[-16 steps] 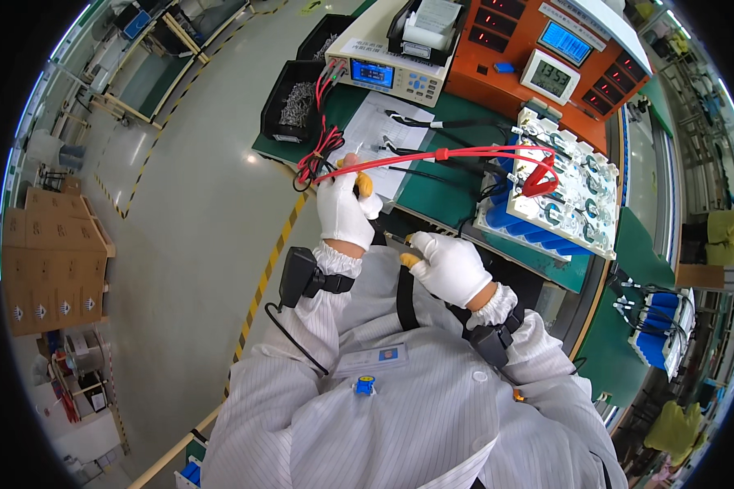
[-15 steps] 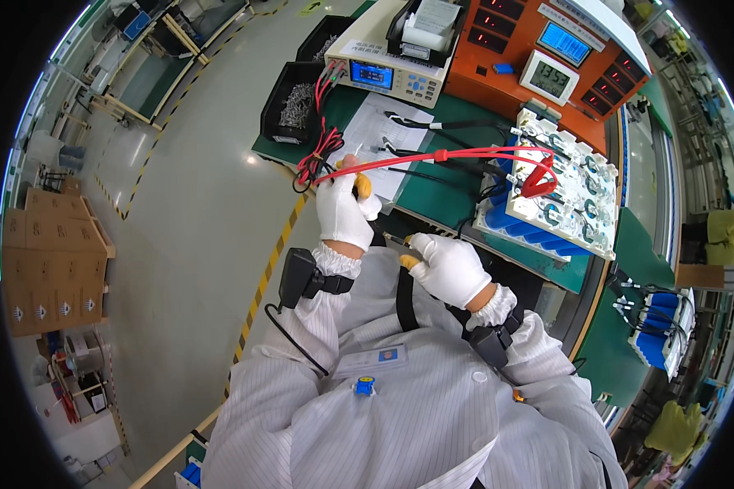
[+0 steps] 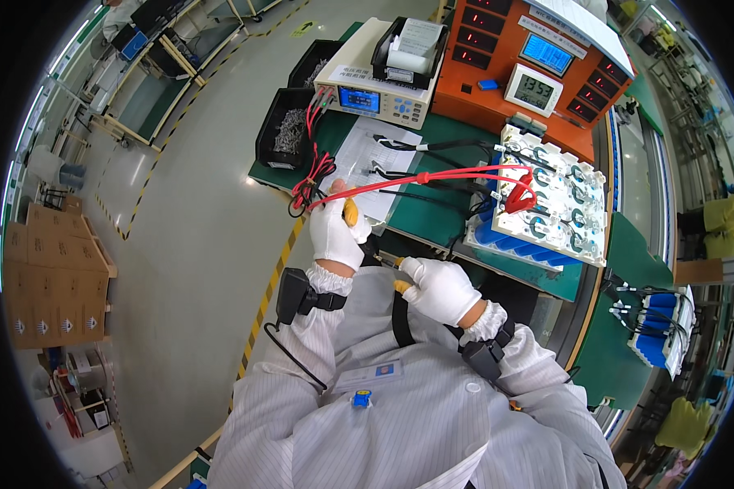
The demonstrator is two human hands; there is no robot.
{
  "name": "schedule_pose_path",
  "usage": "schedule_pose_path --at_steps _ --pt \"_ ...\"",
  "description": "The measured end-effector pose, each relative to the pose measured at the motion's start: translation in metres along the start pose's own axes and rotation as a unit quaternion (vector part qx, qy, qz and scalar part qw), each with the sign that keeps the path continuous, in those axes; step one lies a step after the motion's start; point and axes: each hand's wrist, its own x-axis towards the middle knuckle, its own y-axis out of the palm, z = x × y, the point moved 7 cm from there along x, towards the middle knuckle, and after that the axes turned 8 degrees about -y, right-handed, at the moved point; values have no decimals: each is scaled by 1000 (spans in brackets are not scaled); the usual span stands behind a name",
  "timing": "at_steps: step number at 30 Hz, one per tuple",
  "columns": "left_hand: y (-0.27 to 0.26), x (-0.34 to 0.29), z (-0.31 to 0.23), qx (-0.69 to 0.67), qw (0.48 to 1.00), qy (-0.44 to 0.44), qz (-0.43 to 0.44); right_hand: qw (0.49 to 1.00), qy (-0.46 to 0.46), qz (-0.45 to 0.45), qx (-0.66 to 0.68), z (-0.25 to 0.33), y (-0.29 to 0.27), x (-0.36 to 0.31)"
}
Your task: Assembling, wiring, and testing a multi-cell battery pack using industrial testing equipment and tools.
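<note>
My left hand [image 3: 337, 231], in a white glove with an orange fingertip, grips red test leads [image 3: 432, 177] that stretch right to red clips on a white-framed blue battery pack [image 3: 546, 208]. My right hand [image 3: 437, 287], also gloved, is closed near my chest around a small dark tool with a thin tip; it is partly hidden. Both hands are at the front edge of the green workbench [image 3: 432, 213]. A paper sheet [image 3: 375, 163] lies just beyond my left hand.
A beige meter with a blue screen [image 3: 375, 94] and an orange instrument box [image 3: 538, 61] stand at the back. A black bin of small metal parts [image 3: 284, 130] sits on the left. Blue cells [image 3: 661, 326] lie at the right. Cardboard boxes [image 3: 49, 277] stand on the floor.
Both hands have stayed almost still; the red leads remain stretched to the battery pack.
</note>
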Motion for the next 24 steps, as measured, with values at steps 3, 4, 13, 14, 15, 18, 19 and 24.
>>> schedule_pose_path --at_steps 3,4,13,14,15,18,19,24 --pt "-4 7 3 -2 1000 -6 2 1000 6 2 1 -1 0 -1" --pt "-6 8 4 -2 1000 -6 3 1000 6 1 0 -1 0 -1" --pt "-9 9 6 -12 1000 -17 -7 1000 3 2 0 0 -1 -2" --pt "-8 9 6 -16 1000 -17 -3 1000 1 1 -2 1 -1 -2" --pt "-8 9 6 -20 1000 -17 2 1000 -1 1 -4 1 -1 -2" --pt "-12 11 6 -14 1000 -17 -13 1000 -9 -8 -9 1 0 -2" --pt "-13 11 6 -14 1000 -16 -14 1000 -9 -8 -9 1 1 -2" --pt "-10 10 7 -24 999 -30 -2 1000 -6 -12 -8 1 0 -3"
